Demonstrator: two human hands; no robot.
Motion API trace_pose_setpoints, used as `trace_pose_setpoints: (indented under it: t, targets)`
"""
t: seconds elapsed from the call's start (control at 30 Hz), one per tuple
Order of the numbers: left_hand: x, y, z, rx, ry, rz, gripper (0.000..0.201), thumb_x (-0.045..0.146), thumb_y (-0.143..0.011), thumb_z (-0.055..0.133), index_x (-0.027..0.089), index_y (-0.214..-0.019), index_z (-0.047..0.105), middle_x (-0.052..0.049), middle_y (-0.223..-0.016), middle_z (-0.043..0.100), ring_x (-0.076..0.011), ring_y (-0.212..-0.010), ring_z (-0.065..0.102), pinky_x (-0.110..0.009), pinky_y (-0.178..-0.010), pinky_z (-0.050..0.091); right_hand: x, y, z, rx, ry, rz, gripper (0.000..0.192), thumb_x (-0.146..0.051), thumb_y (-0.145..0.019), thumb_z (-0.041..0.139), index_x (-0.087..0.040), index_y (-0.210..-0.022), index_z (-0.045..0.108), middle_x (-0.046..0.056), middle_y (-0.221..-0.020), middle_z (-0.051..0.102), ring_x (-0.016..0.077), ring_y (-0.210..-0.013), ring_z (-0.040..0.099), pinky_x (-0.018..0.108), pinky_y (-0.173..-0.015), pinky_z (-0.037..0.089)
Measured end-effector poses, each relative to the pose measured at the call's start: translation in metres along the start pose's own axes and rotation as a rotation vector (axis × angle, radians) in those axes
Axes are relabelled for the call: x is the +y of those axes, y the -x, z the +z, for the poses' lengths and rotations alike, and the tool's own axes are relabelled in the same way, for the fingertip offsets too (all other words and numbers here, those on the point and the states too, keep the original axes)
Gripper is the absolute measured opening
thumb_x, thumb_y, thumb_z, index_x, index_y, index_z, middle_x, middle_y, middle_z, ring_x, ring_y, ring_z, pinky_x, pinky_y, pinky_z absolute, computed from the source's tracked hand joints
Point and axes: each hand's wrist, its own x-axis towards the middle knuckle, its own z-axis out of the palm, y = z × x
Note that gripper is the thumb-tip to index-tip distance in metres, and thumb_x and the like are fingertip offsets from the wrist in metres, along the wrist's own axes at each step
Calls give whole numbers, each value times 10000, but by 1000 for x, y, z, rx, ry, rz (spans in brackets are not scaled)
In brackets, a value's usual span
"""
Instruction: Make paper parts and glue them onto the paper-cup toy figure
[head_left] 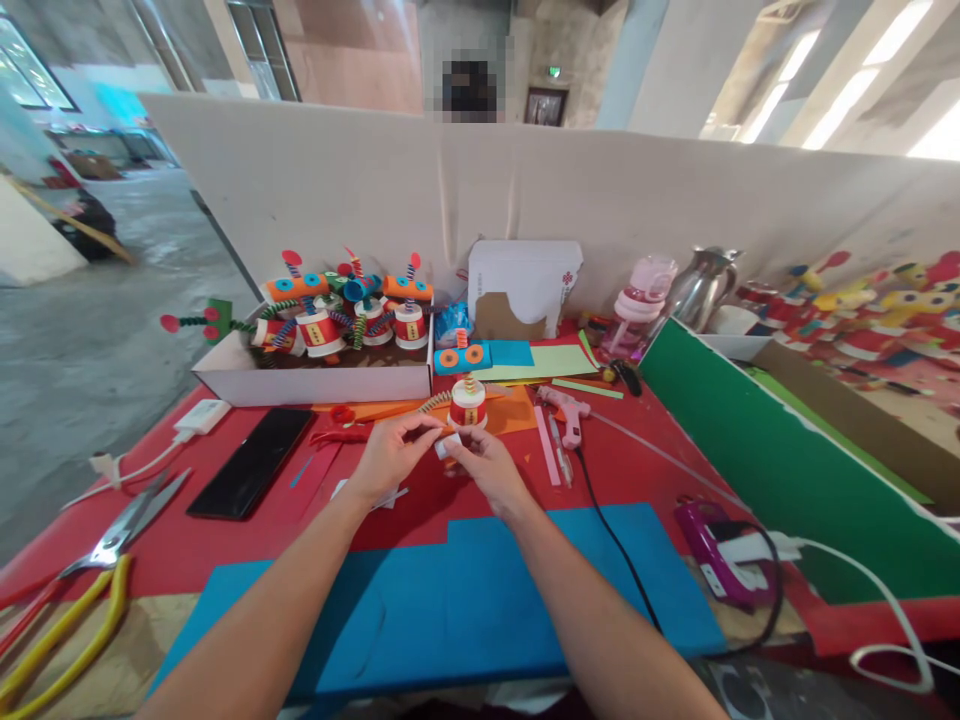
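My left hand (390, 452) and my right hand (486, 462) meet above the red table (420, 505). Together they pinch a small white piece (444, 446) between their fingertips. Just behind the fingers stands a little craft figure (467, 402), a white cup with a red band and a striped spring on top. A striped pipe cleaner (435, 402) lies beside it on orange paper (517, 412). A blue foam sheet (465, 590) lies under my forearms.
A white box (315, 382) of several finished figures sits at back left. A black phone (251, 462), scissors (127, 520) and yellow-handled pliers (67, 630) lie left. A pink glue gun (566, 412), purple device (712, 560), green board (780, 470), pink bottle (641, 305) and kettle (701, 285) stand right.
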Motion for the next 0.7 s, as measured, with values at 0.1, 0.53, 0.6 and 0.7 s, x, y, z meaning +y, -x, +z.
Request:
trace_pose_setpoints:
  t: [0.1, 0.53, 0.6, 0.7]
  targets:
    - [-1, 1, -1, 26, -44, 23, 194, 352, -804, 555, 181, -806, 646, -9, -766, 685, -142, -694, 609, -220, -611, 474, 2, -1, 0, -18, -47, 5, 357, -329, -590, 805, -193, -891, 667, -39, -690, 669, 90, -567, 610, 223, -555, 542]
    - [-2, -1, -11, 30, -68, -15, 96, 274, -750, 483, 194, -725, 532, 49, -577, 480, -99, -518, 424, -196, -488, 334, -9, -1, -4, 176, -121, -109, 306, -446, -655, 752, -199, -789, 632, -45, -629, 615, 66, -476, 516, 197, -473, 451]
    - [-4, -1, -15, -116, -77, -2, 78, 244, -704, 477, 194, -677, 530, 45, -563, 487, -106, -523, 440, -199, -492, 338, -11, -2, -7, 211, -218, -142, 287, -448, -673, 737, -205, -737, 598, -56, -566, 577, 72, -472, 502, 194, -470, 432]
    - [-6, -2, -18, -343, -195, 40, 82, 189, -636, 472, 195, -612, 551, 32, -550, 531, -119, -522, 477, -210, -500, 348, -13, -3, -9, 216, -342, -77, 268, -433, -686, 725, -204, -731, 594, -50, -560, 578, 77, -473, 496, 200, -472, 426]
